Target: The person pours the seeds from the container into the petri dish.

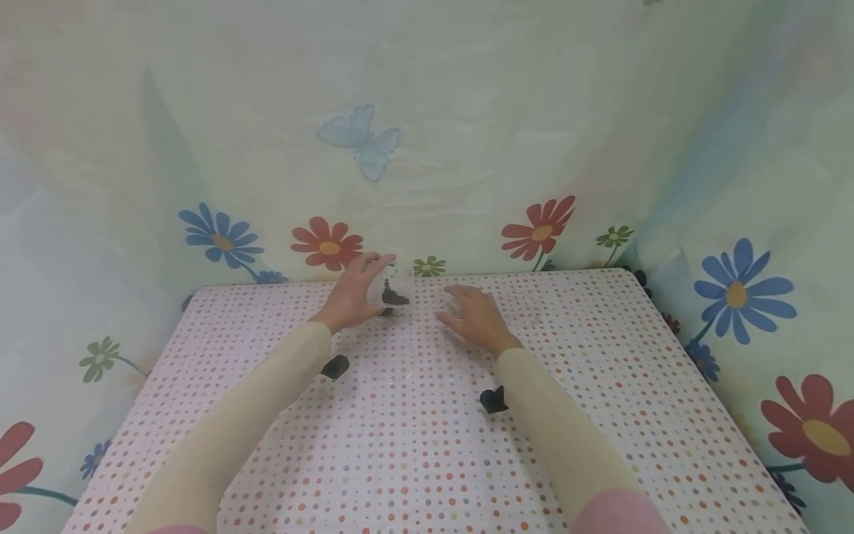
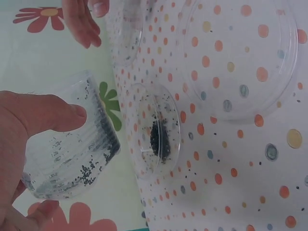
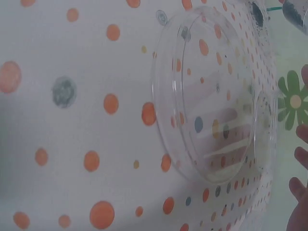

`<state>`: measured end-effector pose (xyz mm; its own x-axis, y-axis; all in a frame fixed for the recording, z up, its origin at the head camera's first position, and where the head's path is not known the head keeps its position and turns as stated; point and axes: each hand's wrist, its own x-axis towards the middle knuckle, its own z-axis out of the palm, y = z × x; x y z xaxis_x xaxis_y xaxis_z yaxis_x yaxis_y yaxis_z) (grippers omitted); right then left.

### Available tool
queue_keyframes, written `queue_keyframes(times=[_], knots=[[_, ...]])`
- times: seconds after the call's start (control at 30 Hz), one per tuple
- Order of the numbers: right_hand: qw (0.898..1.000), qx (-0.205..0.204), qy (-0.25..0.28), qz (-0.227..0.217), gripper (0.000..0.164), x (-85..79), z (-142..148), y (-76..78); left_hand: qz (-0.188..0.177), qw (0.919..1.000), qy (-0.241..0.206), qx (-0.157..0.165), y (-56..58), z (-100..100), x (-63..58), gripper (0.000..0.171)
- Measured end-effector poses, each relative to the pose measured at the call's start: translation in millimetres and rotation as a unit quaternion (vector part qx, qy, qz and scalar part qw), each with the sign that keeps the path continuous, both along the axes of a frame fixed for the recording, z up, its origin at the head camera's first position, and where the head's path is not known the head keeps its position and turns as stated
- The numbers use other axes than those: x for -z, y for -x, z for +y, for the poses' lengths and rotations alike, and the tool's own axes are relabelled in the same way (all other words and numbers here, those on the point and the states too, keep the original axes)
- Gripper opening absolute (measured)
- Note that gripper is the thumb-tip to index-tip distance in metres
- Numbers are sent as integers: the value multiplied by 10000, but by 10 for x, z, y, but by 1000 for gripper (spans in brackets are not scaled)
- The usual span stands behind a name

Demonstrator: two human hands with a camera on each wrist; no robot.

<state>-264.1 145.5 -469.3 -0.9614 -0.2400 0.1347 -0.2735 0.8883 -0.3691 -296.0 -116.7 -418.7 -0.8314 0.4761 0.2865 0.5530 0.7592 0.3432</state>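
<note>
My left hand (image 1: 348, 295) grips a clear plastic cup (image 2: 72, 149) by its sides, thumb on the near wall. The cup is tilted, and small black grains (image 2: 103, 130) lie along its lower side and cling to its walls. Beneath it, a small clear round dish (image 2: 178, 122) stands on the table with a pile of black grains (image 2: 160, 139) in it. My right hand (image 1: 475, 320) hovers over the table to the right, fingers loosely bent, holding nothing. Near it are a large clear round dish (image 3: 166, 130) and a smaller clear dish (image 3: 263, 144).
A table covered in dotted cloth (image 1: 400, 460) spreads before me. Two black shapes (image 1: 336, 366) lie on it, one beside each forearm; I cannot tell what they are. A flower-printed curtain (image 1: 434, 163) closes off the back and both sides.
</note>
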Motion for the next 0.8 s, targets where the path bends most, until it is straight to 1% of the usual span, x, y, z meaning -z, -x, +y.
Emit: queue_keyframes(times=[0.13, 0.27, 0.47, 0.63, 0.8], knots=[[9998, 145, -92, -103, 59, -2, 33, -7, 2, 10000, 42, 16, 5, 52, -22, 92], [9993, 290, -183, -120, 61, -3, 84, -33, -26, 9999, 36, 99, 13, 111, -41, 93], [9994, 273, -217, 5, 61, 14, 202, -73, -52, 9997, 34, 229, 24, 194, -45, 95], [9990, 365, -246, -68, 61, -8, 260, -130, -17, 9994, 20, 351, 30, 255, -50, 95], [9986, 435, -296, -83, 61, -15, 291, -137, -68, 9993, 48, 359, 47, 297, -46, 94]])
